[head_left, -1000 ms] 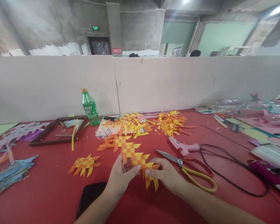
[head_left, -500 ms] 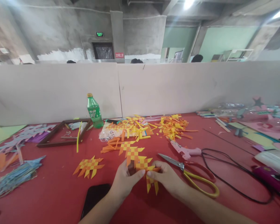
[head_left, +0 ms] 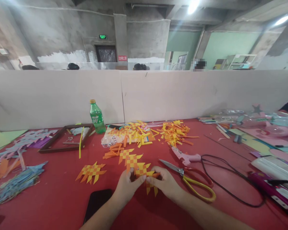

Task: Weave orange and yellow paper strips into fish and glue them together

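Observation:
Between my hands is a string of woven paper fish [head_left: 133, 160], checkered orange and yellow, running diagonally back across the red table. My left hand [head_left: 126, 186] pinches it from the left, thumb on top. From the other side, my right hand [head_left: 167, 184] grips the near fish with thumb and fingers; its pointed strips hang below the thumbs. The fingers partly hide how the pieces join. A separate woven paper fish [head_left: 91, 172] lies left of my hands. Scissors [head_left: 183, 174] with red and yellow handles rest just right of my right hand, blades parted.
A black phone [head_left: 98, 204] lies by my left forearm. A pink glue gun [head_left: 186, 156] with a black cord is at right. Behind are orange-yellow paper piles [head_left: 175, 132], a green bottle [head_left: 97, 118] and a brown frame [head_left: 60, 148]. A white partition [head_left: 170, 95] borders the table.
My hands and the paper fish string have shifted slightly left in view, still gripped. The view has tilted a little, and a dark shape now shows at the right edge.

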The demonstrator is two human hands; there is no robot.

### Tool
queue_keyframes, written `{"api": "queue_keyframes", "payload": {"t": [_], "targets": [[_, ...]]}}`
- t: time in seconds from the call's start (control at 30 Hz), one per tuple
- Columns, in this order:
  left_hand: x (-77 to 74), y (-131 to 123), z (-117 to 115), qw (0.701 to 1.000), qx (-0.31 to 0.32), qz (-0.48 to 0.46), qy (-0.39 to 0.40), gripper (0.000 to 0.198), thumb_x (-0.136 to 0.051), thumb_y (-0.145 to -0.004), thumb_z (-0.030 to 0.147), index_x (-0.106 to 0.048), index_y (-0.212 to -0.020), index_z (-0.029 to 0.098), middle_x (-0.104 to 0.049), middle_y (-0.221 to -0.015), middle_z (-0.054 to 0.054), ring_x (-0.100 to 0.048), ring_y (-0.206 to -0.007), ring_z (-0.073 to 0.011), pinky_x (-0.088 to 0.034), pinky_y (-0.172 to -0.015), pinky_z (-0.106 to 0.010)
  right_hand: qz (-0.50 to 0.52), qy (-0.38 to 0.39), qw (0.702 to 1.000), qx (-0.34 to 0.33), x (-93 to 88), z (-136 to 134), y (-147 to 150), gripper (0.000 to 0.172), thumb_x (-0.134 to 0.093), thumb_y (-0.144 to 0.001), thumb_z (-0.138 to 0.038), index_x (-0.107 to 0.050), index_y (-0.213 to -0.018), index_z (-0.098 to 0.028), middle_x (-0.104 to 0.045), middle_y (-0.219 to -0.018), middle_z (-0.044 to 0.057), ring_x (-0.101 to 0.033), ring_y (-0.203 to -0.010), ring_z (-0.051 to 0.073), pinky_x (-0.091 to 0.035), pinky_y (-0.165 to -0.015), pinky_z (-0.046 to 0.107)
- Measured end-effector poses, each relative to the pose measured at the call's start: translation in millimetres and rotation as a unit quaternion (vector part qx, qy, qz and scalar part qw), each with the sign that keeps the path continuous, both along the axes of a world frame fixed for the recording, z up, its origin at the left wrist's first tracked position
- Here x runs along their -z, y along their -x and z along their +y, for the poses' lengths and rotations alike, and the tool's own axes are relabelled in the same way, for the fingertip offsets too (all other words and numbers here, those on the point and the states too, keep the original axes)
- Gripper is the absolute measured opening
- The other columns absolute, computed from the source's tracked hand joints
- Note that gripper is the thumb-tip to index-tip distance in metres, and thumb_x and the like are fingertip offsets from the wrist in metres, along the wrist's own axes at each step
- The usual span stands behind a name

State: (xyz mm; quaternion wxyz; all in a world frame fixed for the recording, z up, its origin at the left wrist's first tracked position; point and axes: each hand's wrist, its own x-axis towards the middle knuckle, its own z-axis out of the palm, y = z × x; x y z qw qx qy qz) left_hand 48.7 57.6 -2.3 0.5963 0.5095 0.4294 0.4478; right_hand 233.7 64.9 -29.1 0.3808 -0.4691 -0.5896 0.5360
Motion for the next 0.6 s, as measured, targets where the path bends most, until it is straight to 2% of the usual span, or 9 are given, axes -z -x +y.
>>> {"api": "queue_keyframes", "payload": {"t": [0.1,0.27,0.37,0.6], "targets": [[1.2,1.0,0.1,1.000,0.002,0.017,-0.005,0.045,-0.083,-0.066,0.045,-0.072,-0.097,0.015,-0.079,-0.099,-0.012,-0.073,-0.100,-0.0331,-0.055,-0.093,-0.043,0.001,0.001,1.000,-0.010,-1.6,-0.7,0.2,0.053,-0.074,-0.069,-0.067,-0.057,-0.076,-0.017,-0.053,-0.065,-0.003,-0.046,-0.058,0.010,-0.035,-0.056,0.023],[7.0,1.3,-0.7,0.998,-0.026,0.059,0.000,0.037,-0.084,-0.062,0.043,-0.069,-0.083,0.016,-0.079,-0.088,-0.010,-0.073,-0.090,-0.0311,-0.057,-0.082,-0.039,0.001,-0.006,1.000,-0.014,-8.3,-2.9,0.7,0.054,-0.077,-0.066,-0.067,-0.055,-0.070,-0.018,-0.052,-0.064,-0.003,-0.044,-0.058,0.009,-0.035,-0.054,0.022],[9.7,1.5,-1.3,0.996,-0.038,0.079,0.003,0.036,-0.084,-0.061,0.041,-0.067,-0.081,0.017,-0.078,-0.086,-0.009,-0.073,-0.088,-0.0296,-0.056,-0.078,-0.036,0.002,-0.005,1.000,-0.012,-10.0,-3.1,1.1,0.054,-0.078,-0.064,-0.066,-0.054,-0.069,-0.018,-0.053,-0.064,-0.003,-0.044,-0.058,0.009,-0.037,-0.054,0.022],[2.4,2.0,-1.6,0.993,-0.044,0.108,-0.007,0.032,-0.081,-0.059,0.036,-0.068,-0.081,0.016,-0.077,-0.085,-0.009,-0.071,-0.086,-0.0289,-0.054,-0.077,-0.035,0.007,0.002,1.000,-0.017,-7.9,-2.4,1.1,0.054,-0.079,-0.063,-0.066,-0.056,-0.069,-0.017,-0.053,-0.063,-0.003,-0.045,-0.057,0.009,-0.037,-0.054,0.021]]}}
